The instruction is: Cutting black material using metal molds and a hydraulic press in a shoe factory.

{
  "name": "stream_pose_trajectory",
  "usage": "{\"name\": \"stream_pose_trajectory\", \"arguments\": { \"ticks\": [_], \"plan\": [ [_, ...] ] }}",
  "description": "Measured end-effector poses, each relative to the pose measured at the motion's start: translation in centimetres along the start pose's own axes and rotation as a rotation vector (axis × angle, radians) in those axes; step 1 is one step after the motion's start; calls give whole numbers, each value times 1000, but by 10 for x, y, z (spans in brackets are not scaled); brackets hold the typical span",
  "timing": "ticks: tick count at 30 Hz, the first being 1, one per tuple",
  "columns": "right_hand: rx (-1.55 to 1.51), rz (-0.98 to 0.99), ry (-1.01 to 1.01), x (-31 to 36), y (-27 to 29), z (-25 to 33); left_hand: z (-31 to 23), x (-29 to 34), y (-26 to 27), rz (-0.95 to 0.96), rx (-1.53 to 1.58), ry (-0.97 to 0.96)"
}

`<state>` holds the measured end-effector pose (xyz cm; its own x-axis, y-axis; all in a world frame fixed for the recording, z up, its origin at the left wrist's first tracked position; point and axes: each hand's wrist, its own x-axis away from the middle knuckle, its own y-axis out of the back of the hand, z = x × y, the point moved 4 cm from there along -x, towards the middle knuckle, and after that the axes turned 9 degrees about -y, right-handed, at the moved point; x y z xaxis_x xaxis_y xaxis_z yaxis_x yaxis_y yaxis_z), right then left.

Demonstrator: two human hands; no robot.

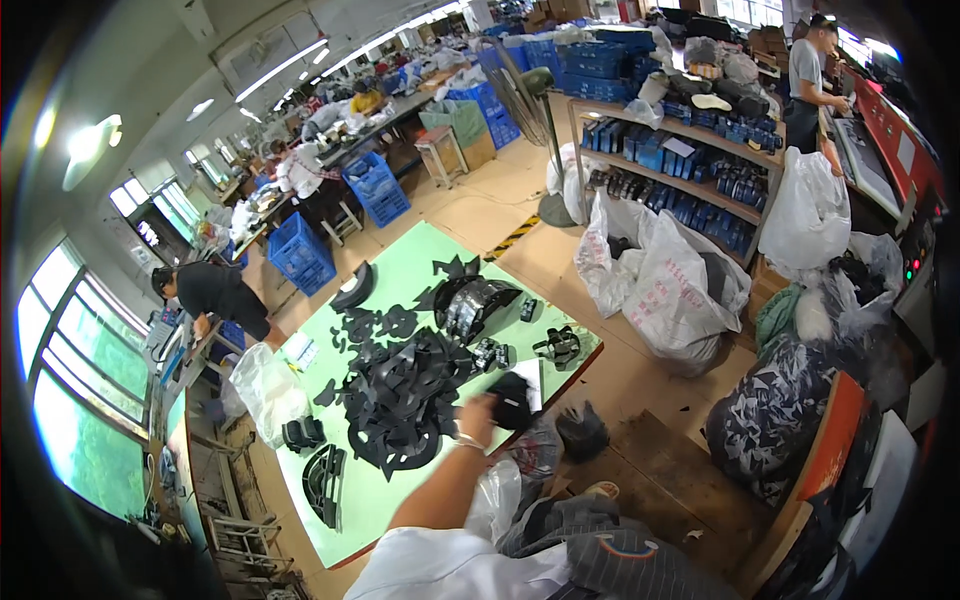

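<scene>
My left hand (477,420), with a band at the wrist, reaches over the near right edge of a green-topped table (400,262). Its fingers are closed on a dark, flat black piece (511,402), blurred by motion. Under that piece lies a white sheet or pad (533,378). Left of the hand spreads a big heap of cut black pieces (405,400), curved and pointed in shape. Beyond it stands a curved stack of black pieces (475,305). Small black bundles (558,345) sit near the right corner. My right hand does not show.
A clear plastic bag (268,395) hangs at the table's left edge. White sacks (670,290) and a shelf of blue boxes (690,165) stand to the right. A stuffed bag (770,410) rests near a red-edged board. One person (215,300) bends at the left; another (808,85) stands at a machine.
</scene>
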<state>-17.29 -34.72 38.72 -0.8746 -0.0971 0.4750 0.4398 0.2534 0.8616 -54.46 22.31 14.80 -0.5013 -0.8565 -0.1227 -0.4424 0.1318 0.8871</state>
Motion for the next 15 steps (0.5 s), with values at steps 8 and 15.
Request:
{"name": "stream_pose_trajectory", "arguments": {
  "ticks": [8,15],
  "plan": [
    [-126,-72,-76,-53,20,55,239,-64,104,-66,-155,165],
    [-334,68,-95,-22,-10,91,18,-262,-178,284,12,-444]
  ]
}}
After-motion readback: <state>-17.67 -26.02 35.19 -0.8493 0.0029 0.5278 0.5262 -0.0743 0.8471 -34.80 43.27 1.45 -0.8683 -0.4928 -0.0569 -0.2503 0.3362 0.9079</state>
